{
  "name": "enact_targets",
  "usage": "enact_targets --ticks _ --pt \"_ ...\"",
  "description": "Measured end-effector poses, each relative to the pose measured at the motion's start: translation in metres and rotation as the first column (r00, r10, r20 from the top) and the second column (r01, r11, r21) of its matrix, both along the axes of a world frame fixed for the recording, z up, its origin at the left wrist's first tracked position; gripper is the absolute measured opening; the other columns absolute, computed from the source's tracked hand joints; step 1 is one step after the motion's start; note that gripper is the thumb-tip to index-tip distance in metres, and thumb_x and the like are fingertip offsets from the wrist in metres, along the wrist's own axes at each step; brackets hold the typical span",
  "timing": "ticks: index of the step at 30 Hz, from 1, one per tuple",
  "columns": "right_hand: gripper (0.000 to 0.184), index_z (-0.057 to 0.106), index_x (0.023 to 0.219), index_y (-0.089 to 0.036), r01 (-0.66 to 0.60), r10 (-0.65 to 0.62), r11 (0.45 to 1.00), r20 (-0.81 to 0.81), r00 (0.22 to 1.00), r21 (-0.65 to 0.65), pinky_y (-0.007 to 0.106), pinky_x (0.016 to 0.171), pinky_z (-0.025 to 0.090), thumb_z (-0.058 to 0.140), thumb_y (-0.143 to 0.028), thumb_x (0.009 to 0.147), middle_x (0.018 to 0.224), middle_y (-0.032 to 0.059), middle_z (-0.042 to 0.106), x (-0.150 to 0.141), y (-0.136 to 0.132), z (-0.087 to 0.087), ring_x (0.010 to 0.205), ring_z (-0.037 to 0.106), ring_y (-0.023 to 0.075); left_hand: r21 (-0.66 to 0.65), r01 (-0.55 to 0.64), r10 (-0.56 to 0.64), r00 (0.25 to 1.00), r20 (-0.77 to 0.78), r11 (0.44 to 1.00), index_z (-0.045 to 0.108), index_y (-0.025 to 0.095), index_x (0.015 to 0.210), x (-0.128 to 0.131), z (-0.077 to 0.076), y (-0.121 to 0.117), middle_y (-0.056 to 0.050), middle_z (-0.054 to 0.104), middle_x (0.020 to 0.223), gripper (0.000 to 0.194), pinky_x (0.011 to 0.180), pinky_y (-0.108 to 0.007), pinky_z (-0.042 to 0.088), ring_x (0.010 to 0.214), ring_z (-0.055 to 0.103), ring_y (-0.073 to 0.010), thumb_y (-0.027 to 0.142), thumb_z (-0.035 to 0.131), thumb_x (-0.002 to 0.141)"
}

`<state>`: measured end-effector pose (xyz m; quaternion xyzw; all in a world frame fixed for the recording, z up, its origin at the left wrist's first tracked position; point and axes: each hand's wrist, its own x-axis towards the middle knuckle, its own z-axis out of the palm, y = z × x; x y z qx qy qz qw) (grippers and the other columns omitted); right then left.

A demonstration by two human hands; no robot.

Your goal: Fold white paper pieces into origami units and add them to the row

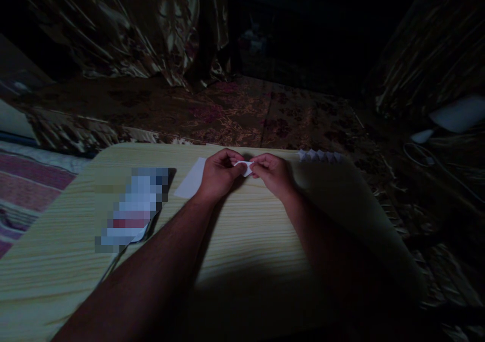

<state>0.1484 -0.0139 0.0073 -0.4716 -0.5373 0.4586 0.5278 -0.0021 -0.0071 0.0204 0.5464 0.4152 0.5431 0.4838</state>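
Observation:
Between my two hands is a small folded piece of white paper (248, 166), held above the far part of the table. My left hand (222, 173) pinches its left end with thumb and fingers. The right end is gripped by my right hand (272, 173) in the same way. Just left of my left hand lies a flat white sheet of paper (190, 178), partly hidden behind that hand. Several small folded paper shapes (320, 156) stand in a row near the table's far right edge.
A device with a blurred-out lit screen (132, 205) lies on the left of the wooden table (242, 261), a cable running from its near end. Beyond the table is a patterned cloth-covered surface (212, 109) with curtains (170, 29). At right is a white object with a cable (458, 114).

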Motion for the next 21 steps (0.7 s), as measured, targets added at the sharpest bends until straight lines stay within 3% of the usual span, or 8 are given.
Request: enact_targets --ticks 11,21 --pt "0.016 0.065 0.076 -0.017 0.023 -0.022 0.999 -0.014 1.0 0.032 0.023 0.053 0.05 0.066 -0.032 0.072 0.064 0.0002 0.067 0.0015 -0.0001 0.0026 0.057 0.064 0.0126 0.06 -0.021 0.023 0.999 -0.047 0.998 0.064 0.017 0.077 -0.001 -0.0053 0.0013 0.0 0.063 0.069 0.016 0.057 -0.023 0.043 0.06 0.055 -0.0107 0.022 0.072 0.064" --pt "0.017 0.065 0.077 -0.016 0.027 -0.027 0.999 -0.001 1.0 0.038 0.025 0.055 0.05 0.066 -0.033 0.072 0.066 0.0006 0.066 0.0011 0.0021 -0.001 0.058 0.062 0.0125 0.011 -0.006 0.006 1.0 -0.017 1.0 0.064 0.016 0.079 0.0001 -0.0017 -0.0001 0.0 0.065 0.07 0.02 0.057 -0.022 0.044 0.06 0.056 -0.0107 0.021 0.074 0.062"
